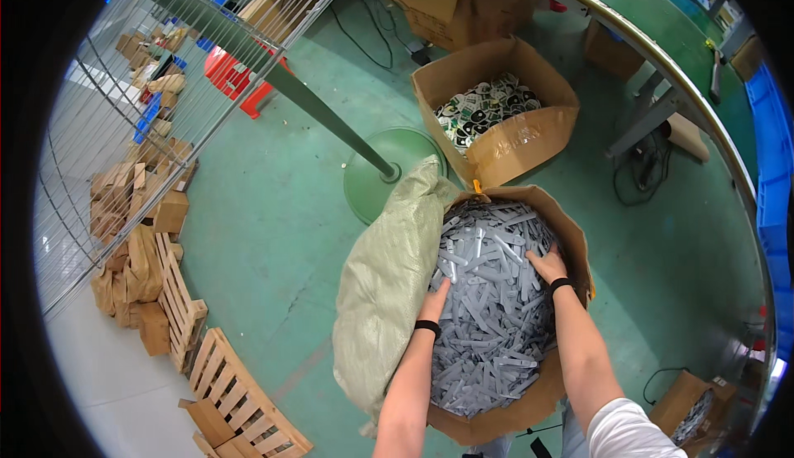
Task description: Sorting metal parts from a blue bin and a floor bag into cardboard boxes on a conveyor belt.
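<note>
A brown cardboard box (571,239) stands in front of me, filled with many flat grey strip-like pieces (488,326), thin and elongated. My left hand (432,302) is at the left side of the heap, thumb stretched out over the pieces and the other fingers mostly hidden. On the far right of the heap, my right hand (547,266) rests against the pieces near the box wall, its thumb apart from the fingers and the fingertips partly hidden. A pale green woven sack (385,293) leans along the box's left side, next to my left forearm.
Beyond it, a second carton (521,144) holds round black, white and green pieces. A green post base (372,185) stands behind the sack. A worktable edge (703,111) curves along the right. Wooden pallets (240,400), a red stool (236,78) and a wire rack (190,86) are leftward.
</note>
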`<action>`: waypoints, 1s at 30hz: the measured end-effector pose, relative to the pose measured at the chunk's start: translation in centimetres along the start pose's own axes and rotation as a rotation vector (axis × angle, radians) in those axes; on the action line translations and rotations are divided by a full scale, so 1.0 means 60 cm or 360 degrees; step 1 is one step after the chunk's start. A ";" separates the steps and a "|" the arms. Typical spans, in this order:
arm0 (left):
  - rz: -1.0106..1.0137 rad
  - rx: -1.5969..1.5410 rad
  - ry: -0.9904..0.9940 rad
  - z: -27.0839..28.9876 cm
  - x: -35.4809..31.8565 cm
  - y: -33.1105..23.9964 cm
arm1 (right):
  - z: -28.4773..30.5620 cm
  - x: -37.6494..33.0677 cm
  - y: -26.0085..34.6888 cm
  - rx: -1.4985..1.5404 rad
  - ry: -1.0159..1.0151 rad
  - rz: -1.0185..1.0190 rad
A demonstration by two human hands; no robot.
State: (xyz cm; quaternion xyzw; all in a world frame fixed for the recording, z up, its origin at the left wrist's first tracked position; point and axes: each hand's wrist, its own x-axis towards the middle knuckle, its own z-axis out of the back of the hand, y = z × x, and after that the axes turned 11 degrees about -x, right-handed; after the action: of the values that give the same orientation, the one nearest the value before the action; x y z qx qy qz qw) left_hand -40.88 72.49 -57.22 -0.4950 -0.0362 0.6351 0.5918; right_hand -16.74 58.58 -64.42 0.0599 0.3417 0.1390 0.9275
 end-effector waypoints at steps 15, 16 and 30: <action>-0.0244 -0.0175 -0.0086 -0.031 0.044 0.016 | 0.031 -0.019 0.031 -0.0046 0.0215 0.0341; -0.0242 -0.0175 -0.0082 -0.038 0.041 0.011 | 0.036 -0.019 0.035 -0.0108 0.0213 0.0382; -0.0690 0.0220 -0.0113 -0.061 0.013 -0.004 | 0.017 0.001 0.021 0.0047 0.0235 0.0277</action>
State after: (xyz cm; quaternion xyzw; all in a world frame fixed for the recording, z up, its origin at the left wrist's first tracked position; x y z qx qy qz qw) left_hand -38.12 71.19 -59.39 -0.4114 -0.1188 0.5111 0.7453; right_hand -16.30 59.77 -63.43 0.0927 0.4046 0.2180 0.8833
